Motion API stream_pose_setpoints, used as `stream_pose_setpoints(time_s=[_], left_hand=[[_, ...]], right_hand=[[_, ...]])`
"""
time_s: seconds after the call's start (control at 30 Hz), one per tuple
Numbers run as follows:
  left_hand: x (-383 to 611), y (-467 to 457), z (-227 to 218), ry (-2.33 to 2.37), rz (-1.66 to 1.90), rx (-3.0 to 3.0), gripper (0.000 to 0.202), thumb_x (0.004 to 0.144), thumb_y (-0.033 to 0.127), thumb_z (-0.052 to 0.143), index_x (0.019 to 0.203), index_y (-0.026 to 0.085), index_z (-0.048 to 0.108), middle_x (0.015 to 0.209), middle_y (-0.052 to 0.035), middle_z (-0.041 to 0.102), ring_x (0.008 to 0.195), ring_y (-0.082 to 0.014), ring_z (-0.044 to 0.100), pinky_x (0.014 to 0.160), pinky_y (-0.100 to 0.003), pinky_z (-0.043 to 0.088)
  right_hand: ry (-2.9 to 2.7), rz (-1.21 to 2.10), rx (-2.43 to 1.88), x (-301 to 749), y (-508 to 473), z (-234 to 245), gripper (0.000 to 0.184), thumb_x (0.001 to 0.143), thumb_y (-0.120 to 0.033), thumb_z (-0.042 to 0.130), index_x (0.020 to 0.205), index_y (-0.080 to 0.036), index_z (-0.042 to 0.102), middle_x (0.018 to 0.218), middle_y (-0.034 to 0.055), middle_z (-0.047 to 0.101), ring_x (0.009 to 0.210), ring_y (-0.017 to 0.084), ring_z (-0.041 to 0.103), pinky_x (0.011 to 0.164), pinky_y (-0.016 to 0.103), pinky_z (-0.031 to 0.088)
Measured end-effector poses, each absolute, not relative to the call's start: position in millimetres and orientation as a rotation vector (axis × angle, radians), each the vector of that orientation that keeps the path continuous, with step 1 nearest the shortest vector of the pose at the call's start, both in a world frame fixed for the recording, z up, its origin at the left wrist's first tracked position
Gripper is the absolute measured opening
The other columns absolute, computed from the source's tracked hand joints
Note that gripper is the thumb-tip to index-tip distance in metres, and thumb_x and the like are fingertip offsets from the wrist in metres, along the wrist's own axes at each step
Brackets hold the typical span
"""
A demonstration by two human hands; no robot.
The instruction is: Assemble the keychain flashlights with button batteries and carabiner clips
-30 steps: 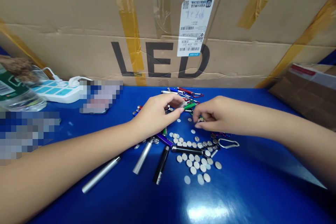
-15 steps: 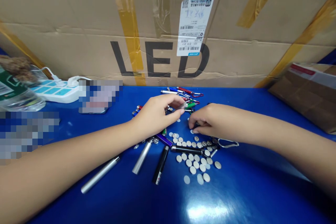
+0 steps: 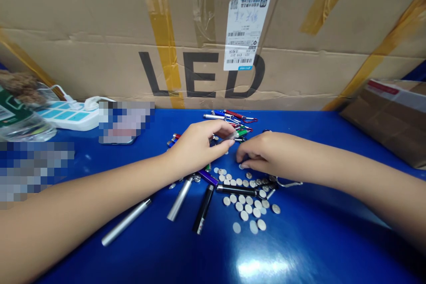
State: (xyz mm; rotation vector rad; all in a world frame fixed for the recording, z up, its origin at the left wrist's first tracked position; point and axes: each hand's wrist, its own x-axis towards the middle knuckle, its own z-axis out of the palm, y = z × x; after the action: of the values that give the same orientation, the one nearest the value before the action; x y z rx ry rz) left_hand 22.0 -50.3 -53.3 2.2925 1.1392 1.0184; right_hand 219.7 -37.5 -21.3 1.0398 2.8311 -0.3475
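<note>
My left hand (image 3: 201,144) is curled above the table, with a small pale, round-ended piece (image 3: 236,135) between thumb and fingertips. What that piece is, I cannot make out. Beside it, my right hand (image 3: 258,151) is bent downward, its thumb and forefinger pinching at a small pale disc, apparently a button cell (image 3: 241,167). Several button cells (image 3: 248,209) lie scattered below both hands. Among them is a black penlight (image 3: 237,190) with a clip. Nearer me are another black tube (image 3: 203,210), a silver tube (image 3: 180,199) and a purple tube (image 3: 208,177).
Coloured penlights with carabiner clips (image 3: 233,115) are heaped behind my hands. A long silver tube (image 3: 126,222) lies by my left forearm. At left stand a power strip (image 3: 78,117), a phone (image 3: 124,124) and a bottle (image 3: 20,115). A large cardboard box (image 3: 109,22) closes off the back; a brown package (image 3: 389,120) sits right.
My right hand has shifted very slightly left, with the small disc still at its fingertips. The left hand stays in nearly the same place.
</note>
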Motion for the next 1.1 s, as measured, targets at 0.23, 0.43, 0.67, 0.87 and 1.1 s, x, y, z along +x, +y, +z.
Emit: stream_pose_setpoints(time_s=[0.23,0.43,0.67,0.87,1.1], left_hand=[[21.6,-51.1,-53.2,1.144,1.008,2.303,0.013,0.082,0.018,0.062,0.095,0.018,0.064,0.094,0.0003,0.070,0.087,-0.0117,0.065,0.081,-0.023,0.053],[22.2,-50.6,-53.0,1.148,1.010,2.324,0.013,0.081,0.017,0.062,0.094,0.018,0.065,0.094,-0.0008,0.070,0.086,-0.0130,0.065,0.080,-0.025,0.053],[22.1,-50.8,-52.3,1.164,1.004,2.323,0.014,0.081,0.020,0.062,0.095,0.018,0.065,0.094,-0.0016,0.070,0.085,-0.0139,0.065,0.080,-0.027,0.054],[22.5,-50.0,-52.8,1.154,1.019,2.324,0.011,0.081,0.019,0.062,0.092,0.018,0.065,0.092,-0.0014,0.071,0.084,-0.0143,0.065,0.080,-0.028,0.054],[21.6,-49.2,-54.0,1.148,1.017,2.342,0.013,0.081,0.020,0.062,0.094,0.019,0.066,0.094,-0.0021,0.071,0.087,-0.0148,0.066,0.081,-0.028,0.053]], right_hand=[[2.817,-0.350,1.039,220.5,-35.3,-24.3,0.019,0.080,-0.018,0.053,0.087,-0.024,0.069,0.083,0.0006,0.070,0.068,0.014,0.060,0.060,0.025,0.038],[2.799,-0.361,1.047,218.3,-38.7,-23.0,0.019,0.081,-0.016,0.051,0.082,-0.022,0.069,0.080,0.0010,0.070,0.065,0.013,0.059,0.059,0.025,0.037],[2.848,-0.375,1.035,217.7,-38.7,-22.5,0.021,0.080,-0.017,0.054,0.094,-0.021,0.069,0.088,0.0029,0.071,0.068,0.014,0.060,0.061,0.026,0.040],[2.833,-0.404,1.050,217.5,-37.8,-22.0,0.020,0.083,-0.020,0.054,0.093,-0.023,0.071,0.089,0.0023,0.072,0.074,0.016,0.062,0.064,0.027,0.042],[2.813,-0.419,1.059,214.7,-41.0,-20.2,0.018,0.081,-0.017,0.054,0.086,-0.021,0.071,0.082,0.0014,0.071,0.068,0.014,0.060,0.061,0.025,0.039]])
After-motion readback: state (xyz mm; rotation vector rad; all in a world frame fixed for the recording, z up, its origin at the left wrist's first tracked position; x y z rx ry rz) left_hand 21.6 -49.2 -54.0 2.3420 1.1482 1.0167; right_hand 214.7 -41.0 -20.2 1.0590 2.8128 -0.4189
